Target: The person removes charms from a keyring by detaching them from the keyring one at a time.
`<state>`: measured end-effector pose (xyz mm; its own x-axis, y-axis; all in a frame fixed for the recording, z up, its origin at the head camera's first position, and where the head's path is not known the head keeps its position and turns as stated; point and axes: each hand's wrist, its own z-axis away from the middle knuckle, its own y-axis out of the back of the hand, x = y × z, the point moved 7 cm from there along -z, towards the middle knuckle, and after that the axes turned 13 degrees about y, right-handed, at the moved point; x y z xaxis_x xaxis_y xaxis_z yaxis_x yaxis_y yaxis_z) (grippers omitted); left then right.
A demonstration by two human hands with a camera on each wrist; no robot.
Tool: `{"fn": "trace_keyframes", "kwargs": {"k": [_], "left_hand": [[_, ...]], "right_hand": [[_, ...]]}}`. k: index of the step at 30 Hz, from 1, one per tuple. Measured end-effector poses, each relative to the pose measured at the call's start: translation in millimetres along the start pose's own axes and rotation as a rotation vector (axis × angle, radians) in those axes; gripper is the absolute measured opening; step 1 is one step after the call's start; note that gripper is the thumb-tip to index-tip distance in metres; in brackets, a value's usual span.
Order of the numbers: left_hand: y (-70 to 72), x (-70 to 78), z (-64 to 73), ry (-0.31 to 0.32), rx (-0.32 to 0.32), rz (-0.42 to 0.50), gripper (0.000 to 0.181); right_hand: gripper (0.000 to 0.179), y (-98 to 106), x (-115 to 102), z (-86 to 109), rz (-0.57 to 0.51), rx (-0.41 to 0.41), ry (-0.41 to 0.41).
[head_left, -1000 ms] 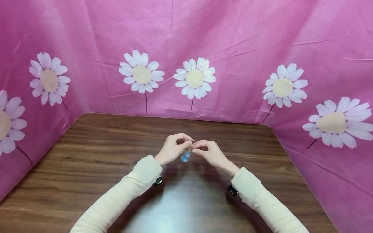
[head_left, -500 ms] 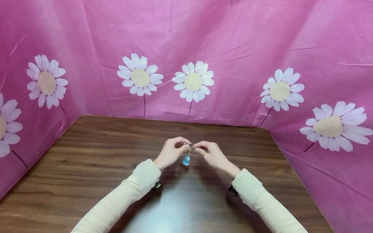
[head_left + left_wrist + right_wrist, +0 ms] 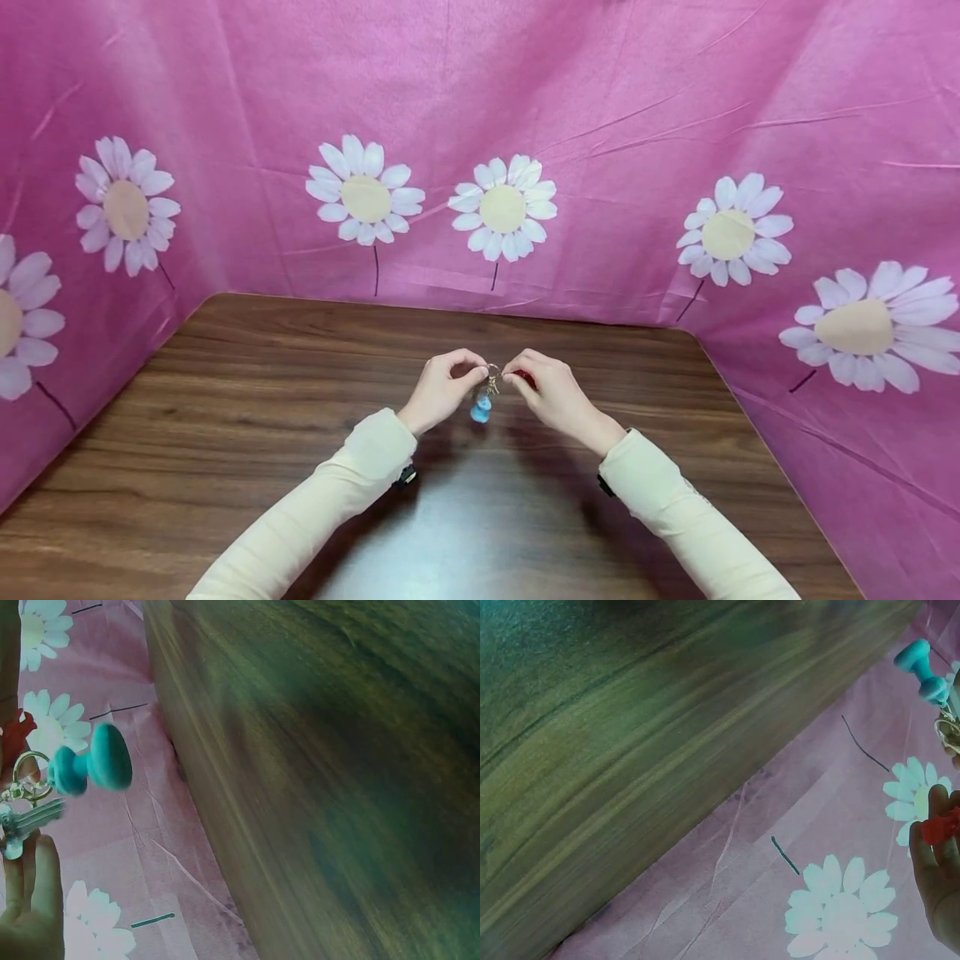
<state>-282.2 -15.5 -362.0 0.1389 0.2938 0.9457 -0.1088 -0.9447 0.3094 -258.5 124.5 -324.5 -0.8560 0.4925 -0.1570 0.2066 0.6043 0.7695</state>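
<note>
Above the table, my left hand [image 3: 441, 390] pinches a keychain by its metal ring [image 3: 492, 372]. From the ring hang a blue charm [image 3: 481, 408], thick at both ends and narrow between, and some small metal pieces. In the left wrist view, silver keys [image 3: 31, 822] lie by the fingertips and the blue charm [image 3: 90, 761] sticks out sideways. My right hand [image 3: 553, 398] is at the ring's right side, thumb and finger pinched. A small red piece [image 3: 939, 829] is held in its fingers; its kind and any link to the ring cannot be made out.
The brown wood-grain table [image 3: 262, 417] spreads under both hands. A pink cloth [image 3: 600, 100] printed with white daisies stands along its back and sides. Black wrist devices [image 3: 406, 476] show under the cuffs.
My hands were nearly touching over the ring; the right hand has shifted slightly right, so the ring shows between them. The blue charm has swung and hangs below the ring.
</note>
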Motion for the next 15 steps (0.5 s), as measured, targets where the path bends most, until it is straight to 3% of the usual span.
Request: {"fn": "trace_keyframes", "kwargs": {"k": [4, 10, 15], "left_hand": [[0.7, 0.6, -0.8, -0.017, 0.027, -0.015, 0.006], [-2.6, 2.8, -1.1, -0.036, 0.020, 0.041, 0.010], [1.4, 10.2, 1.0, -0.144, 0.050, 0.128, 0.011]], "right_hand": [[0.005, 2, -1, -2.4, -0.018, -0.001, -0.005], [0.003, 5, -1, -5.0, -0.045, 0.002, -0.040], [0.005, 7, -3, -7.7, -0.046, -0.005, -0.035]]}}
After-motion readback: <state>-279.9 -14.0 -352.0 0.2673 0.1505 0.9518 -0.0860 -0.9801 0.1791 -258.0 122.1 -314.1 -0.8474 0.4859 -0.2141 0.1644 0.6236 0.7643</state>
